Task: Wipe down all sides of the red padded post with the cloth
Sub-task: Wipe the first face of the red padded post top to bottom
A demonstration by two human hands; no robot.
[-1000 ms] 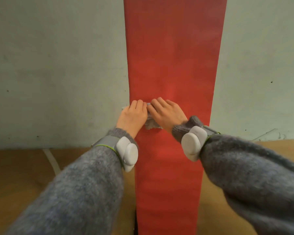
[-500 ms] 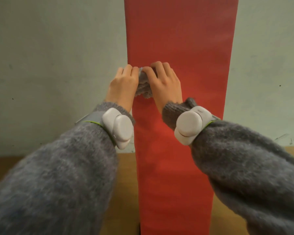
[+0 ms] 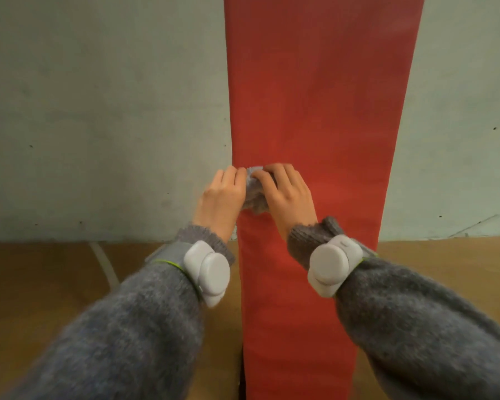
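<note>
The red padded post [image 3: 315,111] stands upright in front of me against the wall. A bunched grey cloth [image 3: 254,202] is pressed against the post's front face near its left edge. My left hand [image 3: 221,199] holds the cloth from the left, at the post's edge. From the right, my right hand [image 3: 290,194] grips the cloth with fingers curled over it. Most of the cloth is hidden under both hands. Both arms are in grey knit sleeves with white wrist devices.
A pale green-grey wall [image 3: 98,111] runs behind the post on both sides. Wooden floor [image 3: 41,284] with a white painted line [image 3: 104,264] lies below. The post's base reaches the floor at the bottom of the view.
Both hands slid the cloth up the post's left edge, then back down to about the height of a second ago. The grip on the cloth looks unchanged.
</note>
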